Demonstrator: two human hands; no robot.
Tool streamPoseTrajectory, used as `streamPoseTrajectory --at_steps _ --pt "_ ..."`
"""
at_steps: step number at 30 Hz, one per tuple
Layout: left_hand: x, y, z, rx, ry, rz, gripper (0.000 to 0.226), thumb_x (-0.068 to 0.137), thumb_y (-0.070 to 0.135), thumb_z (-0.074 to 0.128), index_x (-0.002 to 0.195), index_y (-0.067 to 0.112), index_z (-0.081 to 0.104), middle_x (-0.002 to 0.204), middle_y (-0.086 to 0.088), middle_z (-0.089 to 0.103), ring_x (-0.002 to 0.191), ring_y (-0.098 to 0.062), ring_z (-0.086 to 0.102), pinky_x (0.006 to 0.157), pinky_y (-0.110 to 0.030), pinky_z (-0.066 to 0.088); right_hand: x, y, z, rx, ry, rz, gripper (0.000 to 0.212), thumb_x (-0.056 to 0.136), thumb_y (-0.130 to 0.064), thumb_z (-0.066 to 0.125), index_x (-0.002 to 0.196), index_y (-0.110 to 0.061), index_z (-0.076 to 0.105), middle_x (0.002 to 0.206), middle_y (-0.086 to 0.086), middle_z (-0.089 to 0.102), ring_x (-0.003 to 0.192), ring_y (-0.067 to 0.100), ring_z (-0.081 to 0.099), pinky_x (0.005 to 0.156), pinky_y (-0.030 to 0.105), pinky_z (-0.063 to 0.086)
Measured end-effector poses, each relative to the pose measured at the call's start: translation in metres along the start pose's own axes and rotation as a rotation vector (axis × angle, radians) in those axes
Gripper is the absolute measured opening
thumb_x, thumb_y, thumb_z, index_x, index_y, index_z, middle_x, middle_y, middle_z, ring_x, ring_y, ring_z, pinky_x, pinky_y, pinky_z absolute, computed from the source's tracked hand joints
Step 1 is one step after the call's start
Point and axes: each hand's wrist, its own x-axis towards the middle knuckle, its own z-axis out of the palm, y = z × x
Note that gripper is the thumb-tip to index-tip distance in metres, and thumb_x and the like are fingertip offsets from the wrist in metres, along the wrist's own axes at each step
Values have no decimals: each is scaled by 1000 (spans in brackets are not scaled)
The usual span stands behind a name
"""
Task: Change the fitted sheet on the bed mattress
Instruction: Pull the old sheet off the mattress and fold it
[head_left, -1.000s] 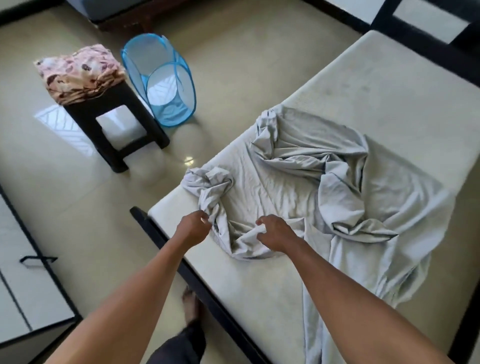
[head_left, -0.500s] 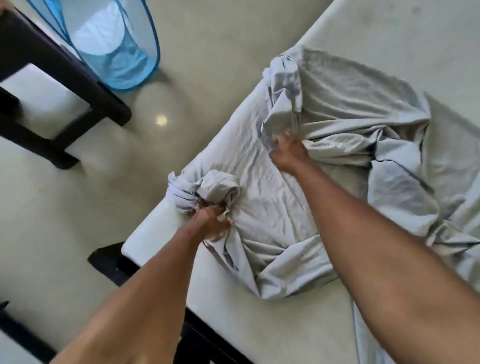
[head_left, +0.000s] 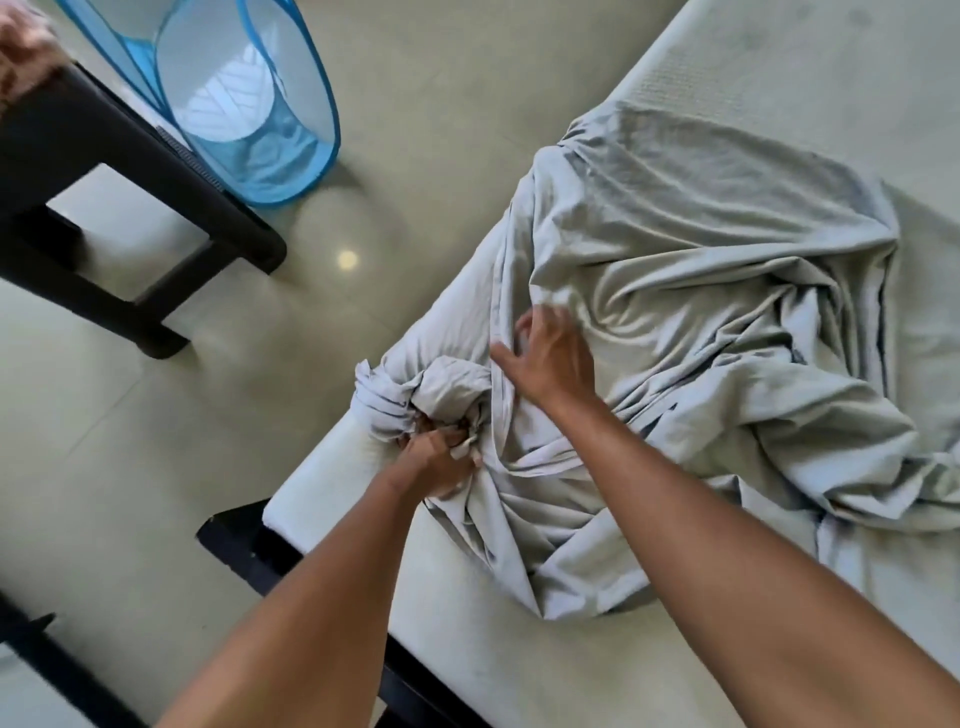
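A crumpled light grey fitted sheet (head_left: 701, 291) lies loose on the bare cream mattress (head_left: 467, 639), bunched toward the mattress's near left corner. My left hand (head_left: 441, 457) is clenched on a twisted wad of the sheet at that corner. My right hand (head_left: 550, 353) lies on the sheet just beyond the wad, fingers spread and slightly blurred, pressing into a fold; I cannot tell if it grips the cloth. Both forearms reach in from the bottom of the view.
A blue mesh laundry hamper (head_left: 249, 98) lies on its side on the tiled floor at upper left. A black stool (head_left: 130, 208) stands beside it with floral cloth (head_left: 21, 47) on top. The dark bed frame (head_left: 244, 540) juts out at the mattress corner.
My right hand has pulled back from the far fold toward the wad, dragging more sheet inward. My left hand stays clenched on the bunched corner. The view has tilted slightly.
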Motion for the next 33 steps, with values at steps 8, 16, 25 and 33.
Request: streamPoseTrajectory --at_steps 8,16,25,33 --pt "9 -17 14 -48 110 59 70 83 67 44 118 13 71 117 -8 72 111 -32 64 97 -34 49 35 -6 47 -34 -72 15 19 100 -21 55 109 -6 60 115 24 66 111 40 62 85 37 46" --pt "-51 -4 20 -282 511 46 10 80 17 65 89 20 61 93 -4 67 83 -32 63 67 -33 46 -121 -7 -42 404 -702 -336 37 94 -27 72 73 -18 43 66 -8 38 62 9 39 59 31 34" --pt "-176 -51 55 -270 403 2 18 70 9 61 72 26 55 77 7 56 68 -18 54 58 -17 38 -135 -11 -46 623 -573 -16 16 98 -32 69 93 -16 70 79 -7 67 74 11 60 70 30 48" --pt "-182 -92 18 -70 90 -337 32 89 31 57 64 11 59 61 -4 66 67 -32 69 53 -32 50 -155 1 10 426 -58 418 27 98 -23 63 113 -1 59 113 22 69 108 40 63 81 35 42"
